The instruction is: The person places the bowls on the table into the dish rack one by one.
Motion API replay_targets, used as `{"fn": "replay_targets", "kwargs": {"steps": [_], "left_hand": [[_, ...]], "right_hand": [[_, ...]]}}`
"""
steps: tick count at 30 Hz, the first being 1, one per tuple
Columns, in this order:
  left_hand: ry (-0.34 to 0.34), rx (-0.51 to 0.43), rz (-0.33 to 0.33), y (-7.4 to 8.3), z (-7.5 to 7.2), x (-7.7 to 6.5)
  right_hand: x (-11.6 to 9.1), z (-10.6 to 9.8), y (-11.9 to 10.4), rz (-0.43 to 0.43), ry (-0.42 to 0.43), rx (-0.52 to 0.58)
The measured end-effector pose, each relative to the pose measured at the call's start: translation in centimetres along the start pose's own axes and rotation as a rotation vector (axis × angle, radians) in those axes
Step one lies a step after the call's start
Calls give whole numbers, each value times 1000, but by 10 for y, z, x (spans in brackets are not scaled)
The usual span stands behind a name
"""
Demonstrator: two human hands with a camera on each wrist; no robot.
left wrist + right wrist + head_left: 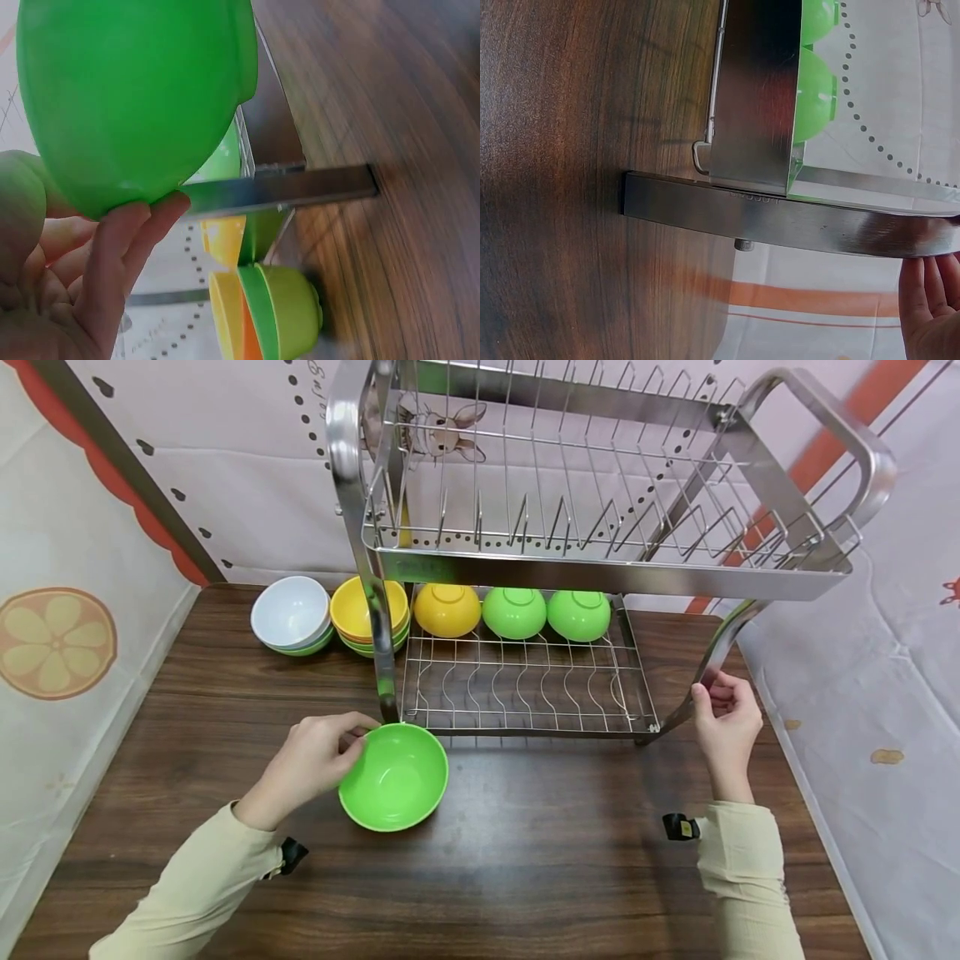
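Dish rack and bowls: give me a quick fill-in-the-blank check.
The left hand holds a ____ bowl.
The dish rack touched by the right hand shows ____ tiers.
Its lower tier holds ____ upturned bowls.
Of the two stacks, the one nearer the rack is topped by a ____ bowl.

Missing words: green; two; three; yellow.

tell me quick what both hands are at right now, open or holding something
Left hand: closed, holding the near green bowl at its edge.
Right hand: closed, holding the dish rack leg.
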State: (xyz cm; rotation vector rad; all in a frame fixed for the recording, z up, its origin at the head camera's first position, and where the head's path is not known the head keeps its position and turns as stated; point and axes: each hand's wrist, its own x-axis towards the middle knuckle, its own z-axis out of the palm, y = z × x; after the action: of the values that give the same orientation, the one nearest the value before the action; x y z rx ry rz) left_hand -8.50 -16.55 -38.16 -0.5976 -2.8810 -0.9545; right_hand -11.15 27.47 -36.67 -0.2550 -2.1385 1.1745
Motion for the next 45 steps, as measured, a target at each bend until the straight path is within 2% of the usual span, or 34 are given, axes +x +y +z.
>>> {"fn": "replay_targets", "kwargs": {"steps": [6, 15, 22, 25, 28, 31, 33, 36, 40, 45], "left_hand": [[-4, -16, 19, 10, 7, 2], [11, -33, 11, 22, 14, 7], [31, -36, 20, 29, 23, 14], [45, -42, 38, 32, 26, 16], [59, -44, 52, 35, 28, 19], [66, -41, 58, 37, 30, 21], [64, -41, 60, 38, 32, 22], [56, -45, 53, 38, 34, 25], [50, -52, 44, 38, 36, 27], [57, -50, 49, 37, 37, 28]], "right_hand": [[0, 0, 1, 2, 0, 2], [0, 0, 3, 17, -4, -28], [4, 0, 32, 35, -33, -60], [0, 0, 34, -15, -40, -67], [-5, 0, 26, -155, -24, -76], [-12, 5, 10, -389, -20, -66], [-18, 11, -4, -550, -53, -43], [-32, 21, -27, -763, -156, 17], [-54, 34, -55, -1002, -351, 58], [-81, 47, -75, -1222, -598, 24]]}}
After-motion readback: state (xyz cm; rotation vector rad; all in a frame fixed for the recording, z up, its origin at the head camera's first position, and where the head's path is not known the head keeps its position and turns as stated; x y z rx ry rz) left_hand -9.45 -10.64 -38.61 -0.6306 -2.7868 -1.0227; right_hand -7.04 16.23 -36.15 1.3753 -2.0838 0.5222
